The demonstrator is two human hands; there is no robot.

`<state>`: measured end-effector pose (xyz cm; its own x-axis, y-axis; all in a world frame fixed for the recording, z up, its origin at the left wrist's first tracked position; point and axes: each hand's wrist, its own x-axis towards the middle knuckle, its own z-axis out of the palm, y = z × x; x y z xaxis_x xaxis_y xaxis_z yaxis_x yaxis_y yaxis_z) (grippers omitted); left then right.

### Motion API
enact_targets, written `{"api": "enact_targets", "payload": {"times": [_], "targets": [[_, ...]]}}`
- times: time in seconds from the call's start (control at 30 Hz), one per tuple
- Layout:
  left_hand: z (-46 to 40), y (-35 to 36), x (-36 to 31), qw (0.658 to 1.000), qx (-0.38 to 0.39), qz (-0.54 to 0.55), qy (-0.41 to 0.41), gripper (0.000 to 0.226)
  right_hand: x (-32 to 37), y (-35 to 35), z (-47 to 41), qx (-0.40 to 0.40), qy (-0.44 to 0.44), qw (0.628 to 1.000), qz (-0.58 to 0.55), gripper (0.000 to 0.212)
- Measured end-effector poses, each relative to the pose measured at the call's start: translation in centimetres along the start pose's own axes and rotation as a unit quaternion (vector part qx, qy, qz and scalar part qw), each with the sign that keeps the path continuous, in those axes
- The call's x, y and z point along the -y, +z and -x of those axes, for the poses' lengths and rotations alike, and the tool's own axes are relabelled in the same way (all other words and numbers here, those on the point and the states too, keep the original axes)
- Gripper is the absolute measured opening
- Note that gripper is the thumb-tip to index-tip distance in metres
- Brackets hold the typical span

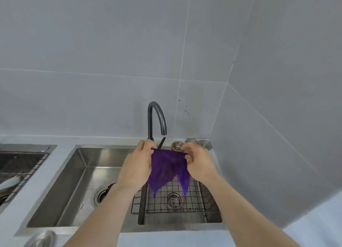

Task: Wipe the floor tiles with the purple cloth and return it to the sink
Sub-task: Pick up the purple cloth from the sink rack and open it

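Both forearms reached over the pale bench (61, 150); left hand (137, 165) and right hand (199, 163) each kept a pinching grip on the purple cloth (167, 170) above the steel sink (81, 174), grey wall tiles (111, 61) behind.

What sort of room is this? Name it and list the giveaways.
Most likely a home kitchen: a stainless sink with a black gooseneck faucet, a wire rack in the basin, and grey tiled walls.

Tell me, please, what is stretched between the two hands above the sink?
The head view shows the purple cloth stretched between the left hand and right hand, hanging over the sink.
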<state>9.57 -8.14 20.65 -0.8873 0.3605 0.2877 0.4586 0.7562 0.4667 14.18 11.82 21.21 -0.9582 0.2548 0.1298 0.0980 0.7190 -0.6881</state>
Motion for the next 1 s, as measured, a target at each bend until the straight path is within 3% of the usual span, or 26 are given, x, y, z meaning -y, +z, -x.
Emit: {"api": "enact_targets", "payload": {"times": [0.1, 0.23, 0.33, 0.4, 0.5, 0.63, 0.8, 1.0], "targets": [[2.9, -4.8, -1.7, 0.999, -0.043, 0.017, 0.007, 0.014, 4.4, -2.2, 3.9, -0.039, -0.018, 0.999, -0.012, 0.026], [6.7, -10.4, -4.4, 0.995, -0.092, 0.037, 0.014, 0.025, 9.5, -3.5, 9.6, -0.054, -0.053, 0.997, -0.021, 0.025], [9.3, -13.5, -6.2, 0.993, -0.109, 0.033, 0.033, 0.026, 12.3, -4.0, 13.7, -0.049, -0.067, 0.994, -0.069, 0.007], [10.8, -15.1, -6.9, 0.992, -0.114, 0.033, 0.040, 0.027, 13.4, -4.5, 16.3, -0.042, -0.078, 0.993, -0.072, 0.025], [12.8, -16.9, -7.6, 0.991, -0.116, 0.027, 0.056, 0.030, 13.8, -5.6, 18.7, -0.012, -0.106, 0.994, 0.014, 0.052], [15.2, -18.3, -8.6, 0.990, -0.117, 0.017, 0.074, 0.027, 13.2, -7.4, 20.9, -0.005, -0.124, 0.991, 0.053, 0.041], [17.8, -19.2, -10.7, 0.989, -0.115, 0.003, 0.089, 0.027, 12.0, -10.0, 23.9, -0.086, -0.066, 0.992, 0.064, 0.021], [20.7, -19.4, -13.7, 0.987, -0.112, -0.049, 0.106, 0.026, 11.0, -13.3, 27.5, -0.148, -0.058, 0.979, 0.130, 0.031]]}}
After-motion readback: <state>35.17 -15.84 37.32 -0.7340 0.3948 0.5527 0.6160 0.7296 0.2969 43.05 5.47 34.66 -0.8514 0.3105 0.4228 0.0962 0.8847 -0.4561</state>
